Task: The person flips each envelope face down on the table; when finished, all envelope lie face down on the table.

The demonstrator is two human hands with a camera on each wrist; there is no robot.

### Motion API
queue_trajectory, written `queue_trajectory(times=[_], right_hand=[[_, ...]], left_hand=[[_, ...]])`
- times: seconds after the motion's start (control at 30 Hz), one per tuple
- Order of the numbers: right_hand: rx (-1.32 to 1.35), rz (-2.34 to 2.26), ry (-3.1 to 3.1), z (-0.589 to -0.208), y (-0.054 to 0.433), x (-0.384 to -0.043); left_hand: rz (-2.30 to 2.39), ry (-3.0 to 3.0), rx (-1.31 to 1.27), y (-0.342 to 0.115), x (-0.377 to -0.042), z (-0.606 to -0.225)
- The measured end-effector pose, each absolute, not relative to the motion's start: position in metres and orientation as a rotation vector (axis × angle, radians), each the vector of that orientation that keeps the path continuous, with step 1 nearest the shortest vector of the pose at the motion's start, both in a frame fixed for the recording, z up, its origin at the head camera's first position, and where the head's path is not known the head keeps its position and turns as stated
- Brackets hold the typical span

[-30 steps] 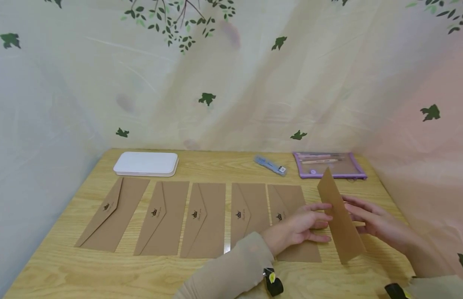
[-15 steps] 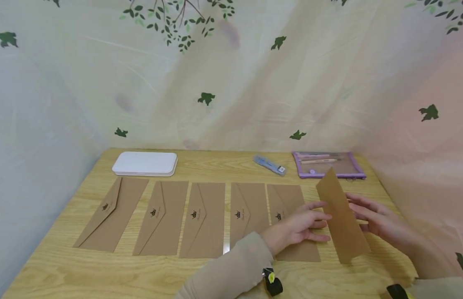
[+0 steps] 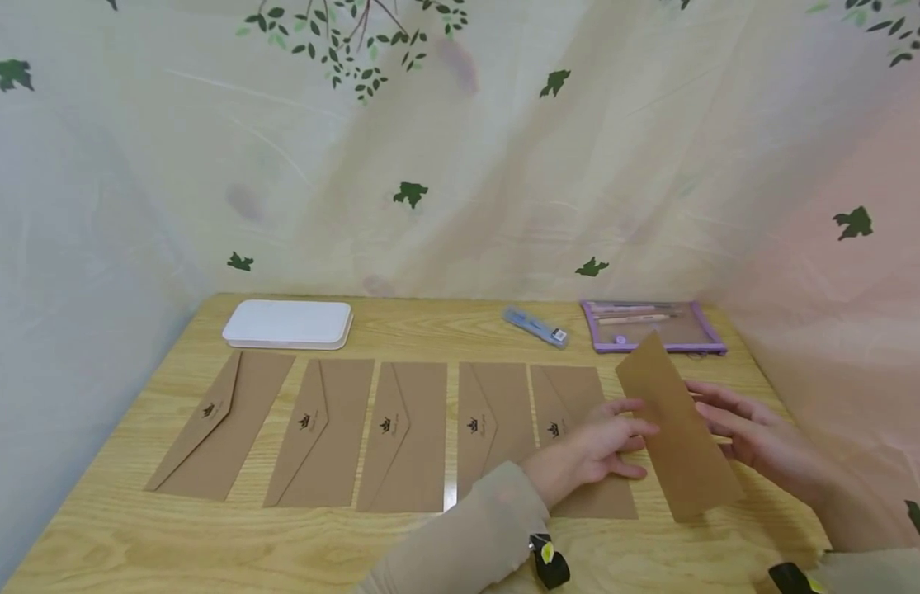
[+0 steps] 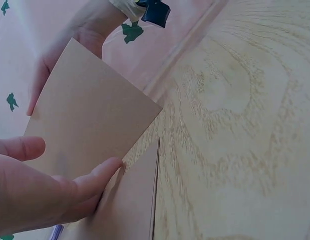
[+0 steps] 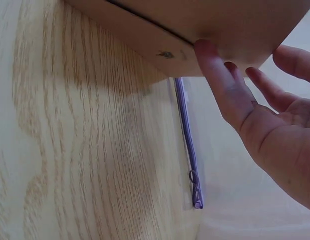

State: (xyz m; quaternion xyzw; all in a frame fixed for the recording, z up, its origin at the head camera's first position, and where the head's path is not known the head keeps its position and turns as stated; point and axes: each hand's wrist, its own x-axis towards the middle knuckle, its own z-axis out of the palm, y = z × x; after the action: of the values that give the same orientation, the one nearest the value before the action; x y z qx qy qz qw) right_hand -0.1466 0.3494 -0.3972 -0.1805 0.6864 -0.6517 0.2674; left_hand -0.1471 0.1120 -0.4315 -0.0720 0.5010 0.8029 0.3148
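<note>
A brown kraft envelope (image 3: pixel 678 437) stands tilted over the right of the wooden table, its plain back to the head camera. My left hand (image 3: pixel 589 445) touches its left edge and near face with extended fingertips. Behind its far side is my right hand (image 3: pixel 764 445), fingers stretched out against the paper. The right wrist view shows a fingertip (image 5: pixel 207 50) right by the flap's edge, with a small crown print nearby. Between my two hands' fingertips the envelope is kept up. Another kraft envelope (image 3: pixel 567 388) lies flat, partly covered by my left hand.
Several more kraft envelopes (image 3: pixel 403 437) lie in a row to the left, flaps showing crown prints. Along the back are a white case (image 3: pixel 287 323), a small blue pack (image 3: pixel 535 327) and a purple-edged clear pouch (image 3: pixel 700 334) with pens. Leaf-printed cloth (image 3: pixel 467 148) hangs behind.
The held envelope has turned so that more of its broad plain face shows, its top leaning further left. Both hands have stayed at it, with only small shifts of the fingers.
</note>
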Motion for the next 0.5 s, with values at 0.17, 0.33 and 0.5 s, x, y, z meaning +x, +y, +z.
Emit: queue_trajectory(times=[0.17, 0.33, 0.5], right_hand=[[-0.446, -1.776, 1.813, -0.399, 0.354, -0.15], [-0.41, -1.774, 1.829, -0.401, 0.36, -0.151], [-0.355, -1.735, 1.912, -0.401, 0.364, -0.153]], left_hand=[[2.119, 1.305, -0.195, 0.111, -0.147, -0.432], [2.114, 1.284, -0.212, 0.111, -0.148, -0.433], [2.11, 1.272, -0.23, 0.111, -0.15, -0.434]])
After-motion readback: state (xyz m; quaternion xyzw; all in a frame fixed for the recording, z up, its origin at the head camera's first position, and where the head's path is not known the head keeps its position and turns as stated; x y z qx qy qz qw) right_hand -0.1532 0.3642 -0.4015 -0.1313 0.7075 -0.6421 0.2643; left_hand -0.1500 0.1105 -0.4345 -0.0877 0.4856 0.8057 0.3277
